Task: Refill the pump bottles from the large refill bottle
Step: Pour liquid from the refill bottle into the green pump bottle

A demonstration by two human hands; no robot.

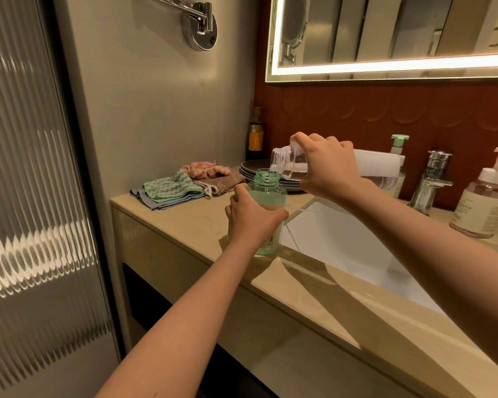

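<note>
I am gripping the small green bottle (268, 196) with my left hand (252, 222), fingers curled round its body. It is standing upright on the counter (179, 219), at the near left corner of the sink (342, 248). Its pump is off and its threaded neck is standing open. My hand is covering most of the label, leaving only a scrap of barcode showing below.

My right hand (328, 165) is clamping round the shoulder of the large refill bottle (288, 162). I am tipping it almost flat, its open mouth hanging just over the green bottle's neck. My hand and wrist are hiding its middle, and I cannot tell whether liquid is actually running across.

A thin clear strip is lying by my left thumb at the sink's rim, too faint to identify. Behind the refill bottle a green-topped pump bottle (398, 143) is mostly hidden. A pink-topped pump bottle (483, 202) is standing past the tap (430, 182), close to the frame edge. Stacked plates (250, 169) and folded cloths (167, 189) are sitting at the back left.
</note>
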